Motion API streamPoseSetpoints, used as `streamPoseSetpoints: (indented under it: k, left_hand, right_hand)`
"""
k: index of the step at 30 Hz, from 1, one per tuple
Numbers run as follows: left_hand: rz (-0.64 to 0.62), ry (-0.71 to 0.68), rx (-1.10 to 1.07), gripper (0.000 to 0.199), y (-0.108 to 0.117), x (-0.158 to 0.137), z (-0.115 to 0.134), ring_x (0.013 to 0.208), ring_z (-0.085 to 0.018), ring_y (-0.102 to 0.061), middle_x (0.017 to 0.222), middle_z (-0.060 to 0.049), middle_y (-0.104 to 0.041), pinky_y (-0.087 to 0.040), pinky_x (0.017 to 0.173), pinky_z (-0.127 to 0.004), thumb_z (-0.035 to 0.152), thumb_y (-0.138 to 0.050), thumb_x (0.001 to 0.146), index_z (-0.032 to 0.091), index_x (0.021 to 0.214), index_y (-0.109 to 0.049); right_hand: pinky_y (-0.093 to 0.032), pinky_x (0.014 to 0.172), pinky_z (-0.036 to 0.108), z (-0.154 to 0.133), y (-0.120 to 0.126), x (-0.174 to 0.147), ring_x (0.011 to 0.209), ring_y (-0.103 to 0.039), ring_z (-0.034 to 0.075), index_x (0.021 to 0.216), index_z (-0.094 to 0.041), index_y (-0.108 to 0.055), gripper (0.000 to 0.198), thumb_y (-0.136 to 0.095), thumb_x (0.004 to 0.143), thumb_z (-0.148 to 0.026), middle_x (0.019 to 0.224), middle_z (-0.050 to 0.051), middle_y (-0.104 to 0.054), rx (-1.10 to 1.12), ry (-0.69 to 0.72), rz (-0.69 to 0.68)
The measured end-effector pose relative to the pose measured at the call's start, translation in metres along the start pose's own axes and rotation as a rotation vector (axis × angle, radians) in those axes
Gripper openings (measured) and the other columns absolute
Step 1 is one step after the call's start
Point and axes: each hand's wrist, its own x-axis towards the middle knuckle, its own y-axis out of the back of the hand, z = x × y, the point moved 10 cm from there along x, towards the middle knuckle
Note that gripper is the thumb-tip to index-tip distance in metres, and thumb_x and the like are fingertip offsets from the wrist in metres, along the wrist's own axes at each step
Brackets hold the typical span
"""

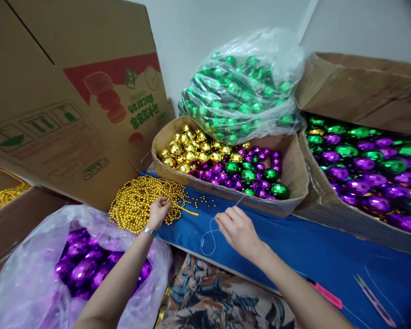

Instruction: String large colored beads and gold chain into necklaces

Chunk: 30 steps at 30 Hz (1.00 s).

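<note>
My left hand (159,213) is over the right part of a heap of gold bead strands (133,203). Its fingers are curled together, and whatever they pinch is hidden against the beads. In my right hand (239,232) is a thin needle (239,200), its tip showing above the closed fingers. White thread (202,242) hangs from these fingers in a loop over the blue cloth (192,230). Loose gold beads (202,199) lie between my hands, along with a short row of strung ones.
Behind stands a low cardboard box (205,183) of gold, purple and green balls, with a bag of green balls (233,91) on it. Another box (329,214) is at right, a bag of purple balls (84,269) at left. Snips (373,297) and a pink-handled cutter (325,294) lie right.
</note>
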Motion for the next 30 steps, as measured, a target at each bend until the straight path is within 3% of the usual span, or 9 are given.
streamPoseSetpoints:
  k: [4,9,14,19,22,26,30]
  left_hand:
    - [0.033,-0.003,-0.243,0.049,0.007,-0.024,-0.006,0.065,-0.015,-0.063,0.071,0.0,-0.061,-0.049,0.063,-0.027,0.044,-0.072,0.062,0.014,0.097,-0.056]
    - [0.002,-0.055,-0.413,0.049,-0.001,-0.038,0.005,0.088,-0.02,-0.067,0.084,-0.005,-0.066,-0.05,0.077,-0.03,0.044,-0.076,0.061,0.015,0.097,-0.058]
    - [-0.071,-0.147,-0.418,0.037,-0.023,-0.046,0.021,0.097,-0.025,-0.067,0.091,-0.009,-0.069,-0.051,0.082,-0.035,0.038,-0.071,0.07,0.016,0.098,-0.059]
    - [-0.038,-0.279,-0.307,0.027,-0.033,-0.058,0.027,0.104,-0.025,-0.063,0.106,-0.009,-0.068,-0.045,0.097,-0.044,0.031,-0.066,0.076,0.021,0.101,-0.064]
    - [-0.028,-0.386,-0.204,0.032,-0.041,-0.067,0.029,0.114,-0.026,-0.058,0.118,-0.01,-0.065,-0.038,0.105,-0.046,0.024,-0.061,0.08,0.022,0.112,-0.063]
    - [-0.019,-0.563,0.036,0.042,-0.047,-0.081,0.04,0.12,-0.027,-0.055,0.131,-0.012,-0.059,-0.039,0.104,-0.048,0.018,-0.051,0.086,0.023,0.128,-0.054]
    - [0.055,-0.461,-0.054,0.038,-0.015,-0.075,0.041,0.115,-0.026,-0.058,0.125,-0.011,-0.062,-0.043,0.101,-0.046,0.024,-0.055,0.087,0.023,0.125,-0.053]
  right_hand:
    - [-0.037,0.068,0.028,0.018,-0.029,0.004,0.075,-0.049,0.017,0.086,-0.019,-0.066,0.026,-0.043,0.098,-0.025,0.076,0.006,-0.056,-0.03,-0.062,-0.018]
    - [-0.039,0.069,0.025,0.036,-0.091,0.026,0.085,-0.057,0.017,0.097,-0.021,-0.064,0.028,-0.038,0.1,-0.03,0.091,0.006,-0.06,-0.013,-0.213,-0.288]
    - [-0.042,0.066,0.025,0.039,-0.134,0.055,0.087,-0.063,0.018,0.103,-0.023,-0.061,0.027,-0.036,0.1,-0.034,0.1,0.007,-0.061,0.005,-0.26,-0.408]
    - [-0.042,0.063,0.025,0.041,-0.167,0.067,0.077,-0.066,0.017,0.099,-0.024,-0.062,0.023,-0.04,0.098,-0.032,0.099,0.005,-0.065,0.023,-0.294,-0.459]
    - [-0.043,0.065,0.024,0.045,-0.177,0.069,0.079,-0.066,0.017,0.098,-0.024,-0.062,0.023,-0.041,0.098,-0.032,0.096,0.005,-0.067,0.042,-0.32,-0.464]
    - [-0.043,0.069,0.024,0.048,-0.171,0.071,0.084,-0.066,0.017,0.099,-0.022,-0.062,0.026,-0.037,0.1,-0.03,0.095,0.005,-0.068,0.076,-0.347,-0.412]
    - [-0.043,0.076,0.023,0.044,-0.15,0.063,0.089,-0.064,0.016,0.095,-0.02,-0.061,0.027,-0.036,0.1,-0.029,0.093,0.005,-0.067,0.135,-0.332,-0.348]
